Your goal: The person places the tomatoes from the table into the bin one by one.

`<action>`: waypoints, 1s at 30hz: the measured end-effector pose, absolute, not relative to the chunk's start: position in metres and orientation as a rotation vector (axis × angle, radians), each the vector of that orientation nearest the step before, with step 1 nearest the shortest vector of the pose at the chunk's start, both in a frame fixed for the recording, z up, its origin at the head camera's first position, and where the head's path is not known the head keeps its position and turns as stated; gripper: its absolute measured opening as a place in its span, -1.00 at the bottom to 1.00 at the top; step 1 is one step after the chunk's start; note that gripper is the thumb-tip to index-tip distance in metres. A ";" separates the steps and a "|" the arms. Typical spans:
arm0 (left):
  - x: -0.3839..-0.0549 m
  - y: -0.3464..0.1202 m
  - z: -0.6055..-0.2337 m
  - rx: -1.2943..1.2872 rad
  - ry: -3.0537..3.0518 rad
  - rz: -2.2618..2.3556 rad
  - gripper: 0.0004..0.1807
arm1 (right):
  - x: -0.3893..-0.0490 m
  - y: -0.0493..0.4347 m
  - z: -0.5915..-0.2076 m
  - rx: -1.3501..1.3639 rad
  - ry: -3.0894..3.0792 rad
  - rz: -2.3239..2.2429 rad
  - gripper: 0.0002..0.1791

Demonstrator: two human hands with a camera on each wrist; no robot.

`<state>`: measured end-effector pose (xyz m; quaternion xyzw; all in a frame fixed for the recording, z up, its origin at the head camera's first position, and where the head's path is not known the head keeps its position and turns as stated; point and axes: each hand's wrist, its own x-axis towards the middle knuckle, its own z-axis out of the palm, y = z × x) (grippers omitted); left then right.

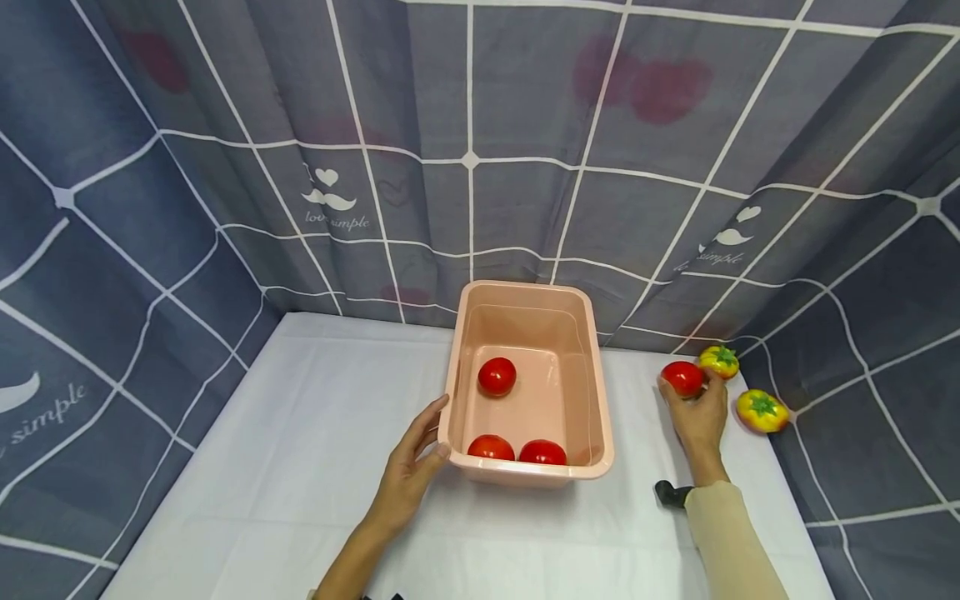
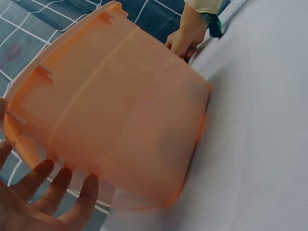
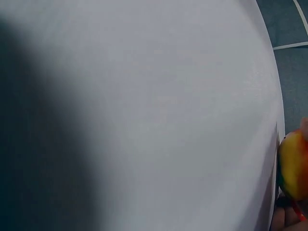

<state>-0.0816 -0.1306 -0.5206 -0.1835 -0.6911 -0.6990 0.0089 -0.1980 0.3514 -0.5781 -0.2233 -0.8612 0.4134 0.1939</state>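
Container: deep salmon-pink plastic tub (image 1: 536, 404), rectangular, round-cornered, open-topped, near the middle of the white cloth-covered desk (image 1: 300, 433). Long sides running away from the person, far end by the grey-blue checked curtain (image 1: 420, 108); probably so placed for easy reach from both sides.

Contents, three: glossy round red tomato (image 1: 497, 377), alone on the tub floor, left of centre; second round red tomato (image 1: 491, 447) and third round red tomato (image 1: 543, 452), side by side at the near end, lower parts hidden by the near rim.

Left hand (image 1: 405, 475): grip apart, fingers spread, tips against the tub's left side towards the near corner; likely for steadying rather than lifting.

Right hand (image 1: 699, 421): grip clamped on fourth round red tomato (image 1: 682, 378), outside the tub, at the desk's far right. Thumb and fingers at opposite sides, presumably for security on smooth, curved skin. Lifted or resting: cannot tell.

Alongside, two: yellow pepper-shaped piece with green crown (image 1: 720, 361), just beside the held tomato; yellow-and-red pepper-shaped piece with green crown (image 1: 762, 411), at the right edge.
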 end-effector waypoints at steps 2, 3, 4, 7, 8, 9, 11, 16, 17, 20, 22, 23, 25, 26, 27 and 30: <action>-0.081 -0.131 -0.520 -0.572 -2.158 -2.182 -0.29 | -0.199 0.351 -0.577 -0.633 -2.415 1.166 -0.03; -0.081 -0.131 -0.520 -0.574 -2.157 -2.181 -0.29 | -0.199 0.351 -0.576 -0.639 -2.413 1.176 -0.02; -0.081 -0.131 -0.520 -0.576 -2.157 -2.179 -0.29 | -0.199 0.350 -0.576 -0.648 -2.416 1.181 -0.02; -0.081 -0.131 -0.520 -0.572 -2.160 -2.181 -0.29 | -0.198 0.350 -0.577 -0.671 -2.423 1.191 -0.02; -0.081 -0.131 -0.520 -0.573 -2.159 -2.182 -0.29 | -0.198 0.350 -0.577 -0.675 -2.425 1.195 -0.02; -0.080 -0.131 -0.520 -0.574 -2.157 -2.184 -0.29 | -0.197 0.350 -0.577 -0.678 -2.429 1.196 -0.02; -0.080 -0.131 -0.521 -0.569 -2.157 -2.189 -0.29 | -0.197 0.350 -0.578 -0.686 -2.436 1.204 -0.01; -0.081 -0.131 -0.519 -0.563 -2.161 -2.190 -0.29 | -0.197 0.350 -0.578 -0.688 -2.445 1.221 -0.01; -0.081 -0.131 -0.519 -0.565 -2.161 -2.188 -0.29 | -0.197 0.350 -0.578 -0.685 -2.446 1.223 -0.01; -0.080 -0.132 -0.519 -0.562 -2.164 -2.186 -0.29 | -0.196 0.350 -0.579 -0.667 -2.441 1.227 -0.01; -0.080 -0.133 -0.520 -0.560 -2.166 -2.186 -0.28 | -0.195 0.350 -0.579 -0.652 -2.441 1.228 -0.02; -0.079 -0.133 -0.520 -0.559 -2.166 -2.186 -0.28 | -0.194 0.350 -0.580 -0.639 -2.438 1.229 -0.03; -0.079 -0.133 -0.521 -0.562 -2.168 -2.181 -0.28 | -0.192 0.348 -0.578 -0.620 -2.436 1.233 -0.03; -0.080 -0.133 -0.520 -0.565 -2.173 -2.174 -0.28 | -0.190 0.348 -0.577 -0.607 -2.433 1.234 -0.04; -0.080 -0.133 -0.520 -0.567 -2.175 -2.171 -0.28 | -0.190 0.347 -0.575 -0.589 -2.424 1.240 -0.04; -0.082 -0.132 -0.520 -0.565 -2.174 -2.169 -0.28 | -0.186 0.343 -0.566 -0.526 -2.411 1.249 -0.05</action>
